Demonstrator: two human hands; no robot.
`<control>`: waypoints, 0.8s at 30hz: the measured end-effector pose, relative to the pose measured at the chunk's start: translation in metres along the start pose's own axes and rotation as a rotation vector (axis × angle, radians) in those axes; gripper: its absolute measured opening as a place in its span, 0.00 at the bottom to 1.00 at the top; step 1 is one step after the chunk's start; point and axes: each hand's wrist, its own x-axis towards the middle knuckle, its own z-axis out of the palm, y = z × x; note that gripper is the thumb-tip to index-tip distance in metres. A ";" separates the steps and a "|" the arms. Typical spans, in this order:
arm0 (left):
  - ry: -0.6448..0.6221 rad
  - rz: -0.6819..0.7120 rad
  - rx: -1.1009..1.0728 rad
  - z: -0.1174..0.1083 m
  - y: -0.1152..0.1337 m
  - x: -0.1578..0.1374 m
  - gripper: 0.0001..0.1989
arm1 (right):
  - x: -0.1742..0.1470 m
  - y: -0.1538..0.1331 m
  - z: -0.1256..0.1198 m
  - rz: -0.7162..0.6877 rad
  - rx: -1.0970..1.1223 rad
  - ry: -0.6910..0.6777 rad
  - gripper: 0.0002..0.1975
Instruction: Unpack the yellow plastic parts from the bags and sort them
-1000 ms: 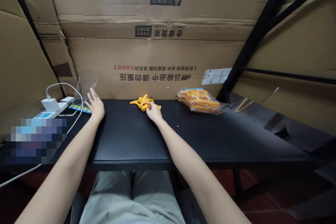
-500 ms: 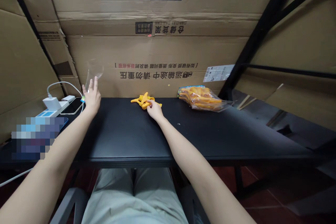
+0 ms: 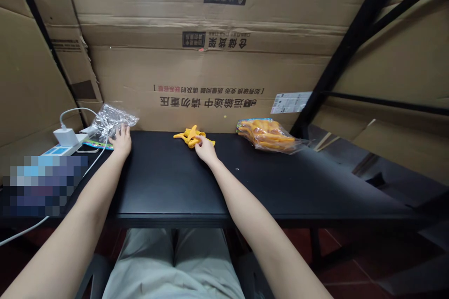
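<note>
At the table's left rear, my left hand (image 3: pixel 121 141) has its fingers apart and rests against the edge of a crinkled clear plastic bag (image 3: pixel 114 119). A colourful card strip shows at the bag's lower side. Near the middle of the back edge, my right hand (image 3: pixel 206 149) pinches one of the yellow-orange curved plastic pieces (image 3: pixel 191 135), which lie in a small heap on the table. Their exact kind is unclear, and the fingertips partly cover them. To the right sits a clear bag of similar yellow-orange pieces (image 3: pixel 264 134).
A white charger (image 3: pixel 66 137) with a cable stands on a power strip (image 3: pixel 63 148) at the left. A phone (image 3: pixel 87 150) lies partly under the plastic bag. Cardboard (image 3: pixel 210 67) walls the black table (image 3: pixel 168 187) at the back, and a black metal post (image 3: pixel 333 56) rises at right.
My left hand has come down slightly, and its fingers have spread away from the clear bag, which now lies over the phone and charger cable. My right hand stays on the yellow-orange pieces.
</note>
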 end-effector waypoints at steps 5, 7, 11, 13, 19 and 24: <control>0.080 0.019 -0.023 0.001 -0.008 0.010 0.30 | 0.000 0.000 0.000 -0.002 0.001 -0.007 0.20; 0.088 0.030 -0.043 0.002 -0.009 0.012 0.30 | 0.000 0.000 0.000 -0.005 -0.004 -0.003 0.20; 0.028 -0.062 -0.120 0.007 -0.015 0.019 0.29 | 0.000 -0.001 0.000 -0.001 0.012 -0.007 0.21; 0.019 -0.118 -0.155 0.009 -0.020 0.024 0.30 | 0.000 -0.001 0.000 0.007 0.015 -0.008 0.20; -0.095 -0.203 -0.175 0.012 -0.030 0.047 0.36 | 0.000 0.000 -0.001 0.000 0.023 -0.004 0.20; -0.261 -0.233 -0.061 0.020 -0.029 0.056 0.32 | 0.001 0.000 0.000 -0.006 0.024 -0.007 0.21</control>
